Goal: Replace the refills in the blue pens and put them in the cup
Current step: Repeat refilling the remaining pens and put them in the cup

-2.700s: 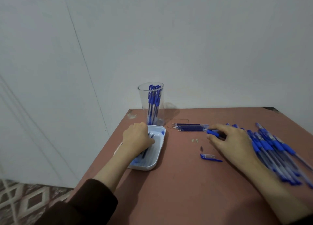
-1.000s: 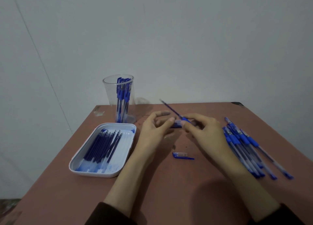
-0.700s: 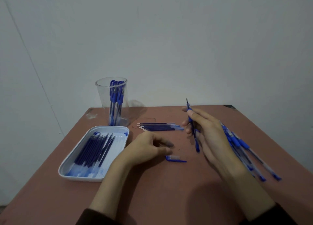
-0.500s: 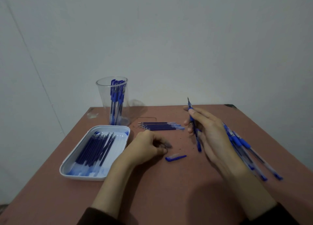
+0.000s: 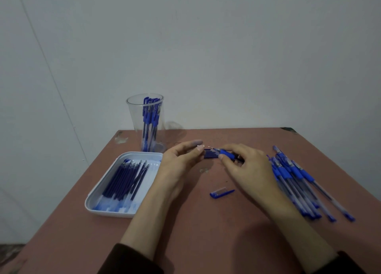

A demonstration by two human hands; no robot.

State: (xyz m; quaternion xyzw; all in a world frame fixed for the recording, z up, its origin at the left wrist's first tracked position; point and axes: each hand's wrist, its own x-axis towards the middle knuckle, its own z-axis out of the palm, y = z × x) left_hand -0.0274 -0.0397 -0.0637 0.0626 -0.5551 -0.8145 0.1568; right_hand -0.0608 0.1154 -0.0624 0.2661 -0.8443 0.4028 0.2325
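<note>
Pinching the blue pen (image 5: 225, 154) by its grip section, the right hand (image 5: 249, 170) sits at frame centre, pen tip aimed left at the left hand (image 5: 181, 162). I cannot tell whether its closed-together thumb and forefinger hold anything. The cup (image 5: 146, 125) stands upper left of the hands, the tray (image 5: 103, 209) of refills (image 5: 125, 178) lower left, loose pens (image 5: 292, 176) at right, and a cap (image 5: 221, 192) just below.

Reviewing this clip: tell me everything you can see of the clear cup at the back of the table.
The cup is a tall, see-through tumbler, plastic by its look, widening slightly toward its open rim. It stands upright on the reddish table near the far left corner, close to the wall and just behind the white tray; whether they touch is unclear. A bunch of blue pens stands inside, caps up.
</note>
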